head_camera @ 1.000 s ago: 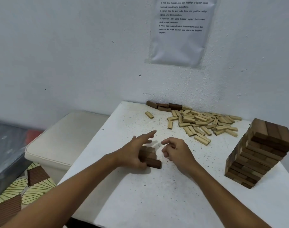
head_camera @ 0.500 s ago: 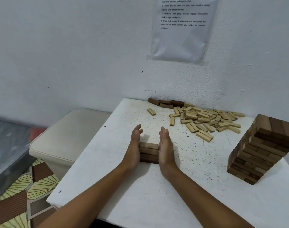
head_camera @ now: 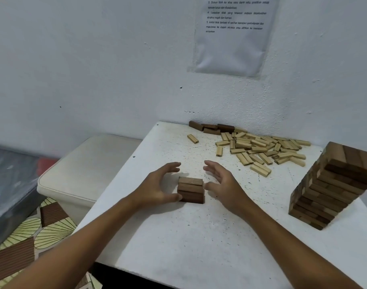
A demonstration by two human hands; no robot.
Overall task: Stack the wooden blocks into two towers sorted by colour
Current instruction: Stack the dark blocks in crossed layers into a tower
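Table (head_camera: 199, 236), white and speckled, carries everything; both of my forearms reach over its near edge.

Paper sheet (head_camera: 232, 38) with printed lines on the wall, high above and beyond the right hand.

Pale box (head_camera: 82, 170) off to the left of the left hand, beside the table and lower than it. Patterned floor (head_camera: 32, 236) below the left forearm.

Dark tower (head_camera: 332, 184) well to the right of the right hand, many layers high, brown blocks laid crosswise. It looks tilted, but I cannot tell lean from lens bend.

Light pile (head_camera: 261, 149) beyond the right hand, loose pale blocks scattered flat toward the wall. One stray pale block (head_camera: 193, 138) lies apart, beyond the gap between the hands.

Dark blocks (head_camera: 211, 128), a few, at the far table edge against the wall, touching the pile's left end.

Left hand (head_camera: 157, 188): open, fingers loosely curved, thumb tip at or just beside the left face of the small stack; I cannot tell whether it touches.

Right hand (head_camera: 222, 182): open, fingers spread and relaxed, thumb just beside the stack's right face, holding nothing.

Small stack (head_camera: 191, 189): brown blocks, about three layers, resting on the table directly between the two hands, standing free.
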